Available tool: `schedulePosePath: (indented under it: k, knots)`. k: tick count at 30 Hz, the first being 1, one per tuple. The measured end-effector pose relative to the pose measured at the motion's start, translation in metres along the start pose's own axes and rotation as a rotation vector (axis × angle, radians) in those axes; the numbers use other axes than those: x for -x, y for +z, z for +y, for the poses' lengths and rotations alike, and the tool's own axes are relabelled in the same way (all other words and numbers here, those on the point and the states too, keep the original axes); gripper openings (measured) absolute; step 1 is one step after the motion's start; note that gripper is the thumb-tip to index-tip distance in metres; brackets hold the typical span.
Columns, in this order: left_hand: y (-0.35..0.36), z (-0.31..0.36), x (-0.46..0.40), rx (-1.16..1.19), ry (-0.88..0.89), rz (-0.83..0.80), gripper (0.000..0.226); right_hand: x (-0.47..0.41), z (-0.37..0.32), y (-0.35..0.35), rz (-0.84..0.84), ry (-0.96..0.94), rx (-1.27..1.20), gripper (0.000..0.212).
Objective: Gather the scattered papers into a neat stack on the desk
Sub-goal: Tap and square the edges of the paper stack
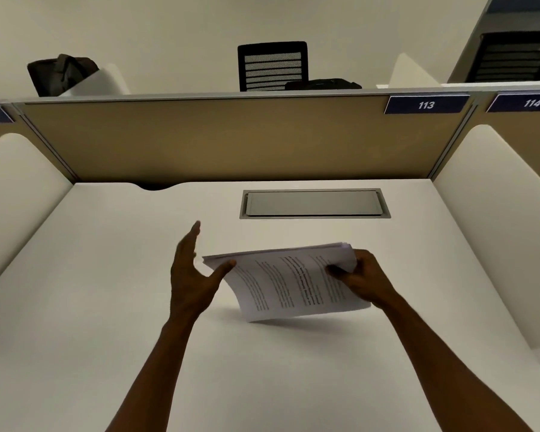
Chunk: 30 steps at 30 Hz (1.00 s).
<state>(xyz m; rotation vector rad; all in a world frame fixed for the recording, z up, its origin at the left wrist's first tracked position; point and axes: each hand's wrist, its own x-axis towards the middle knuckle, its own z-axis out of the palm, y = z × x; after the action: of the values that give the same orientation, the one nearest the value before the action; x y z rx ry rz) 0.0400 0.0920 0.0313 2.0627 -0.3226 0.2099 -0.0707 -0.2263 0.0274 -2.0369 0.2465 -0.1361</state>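
Dim, even overhead light; soft shadow under the papers (290,282); edges bow outward

So the papers (293,282) are already one bundle, a bunch of white sheets with black printed text in columns, text side facing you. You've got them tilted up, standing on their near edge, which sits low at the surface (106,275) with a shadow right under it. The far edge is the high one, and there the sheets fan slightly, so the edges aren't flush. The near-left corner bows outward in a curve. The bundle sits around the middle of the surface, a bit right of center, nearer to you than the far end. The print's too blurry to read.
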Motion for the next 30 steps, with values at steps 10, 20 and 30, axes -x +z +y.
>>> schedulePosePath:
  k: [10, 20, 30]
  knots:
    - [0.022, 0.071, -0.024, -0.135, 0.193, -0.481, 0.054, -0.027, -0.067, -0.019, -0.116, -0.220, 0.332, 0.013]
    - [0.022, 0.033, -0.009, 0.307, -0.205, -0.237, 0.003, -0.024, -0.049, -0.058, -0.328, -0.002, -0.269, 0.074]
    - [0.037, 0.010, 0.015, 0.545, -0.376, -0.236, 0.021, 0.001, -0.029, 0.041, -0.033, 0.126, -0.528, 0.031]
